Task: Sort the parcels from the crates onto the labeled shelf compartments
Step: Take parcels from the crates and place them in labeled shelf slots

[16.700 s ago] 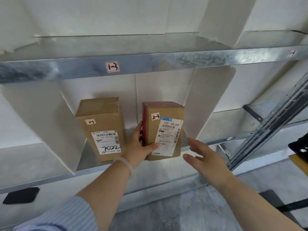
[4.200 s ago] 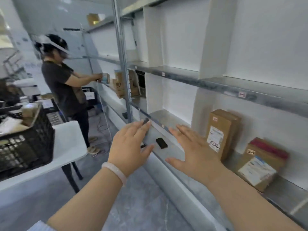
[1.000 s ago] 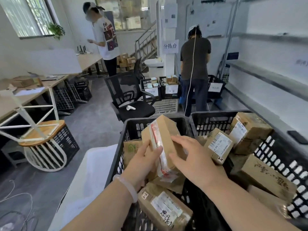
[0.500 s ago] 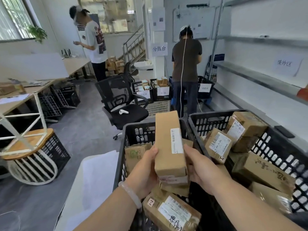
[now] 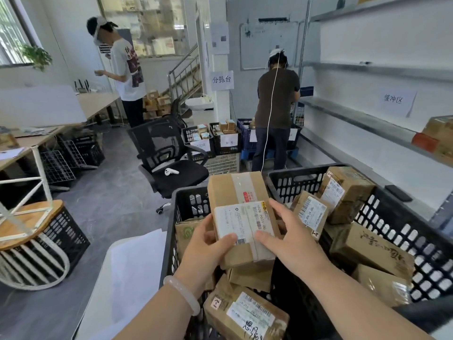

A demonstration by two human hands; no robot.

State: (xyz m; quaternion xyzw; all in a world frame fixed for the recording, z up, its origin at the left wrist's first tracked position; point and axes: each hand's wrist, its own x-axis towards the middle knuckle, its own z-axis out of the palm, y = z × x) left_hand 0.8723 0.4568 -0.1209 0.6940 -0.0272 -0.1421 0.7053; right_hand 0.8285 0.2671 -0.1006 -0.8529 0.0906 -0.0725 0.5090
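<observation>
Holding a brown cardboard parcel with clear tape and a white shipping label facing up, the person has it raised just above the black plastic crate at centre frame. The left hand grasps its lower left edge, thumb curled onto the label. The right hand clasps the lower right edge, thumb on the label's corner. Beneath it lie more brown parcels, one with black handwriting at bottom centre. A second black lattice crate just to the right is heaped with cardboard boxes. Grey metal shelving runs along the right of the frame.

This looks like the pick-and-read step, since the label is turned towards the camera. The next move likely calls for finding the compartment code on the parcel, then carrying it in a firm two-handed hold to the matching shelf label.
</observation>
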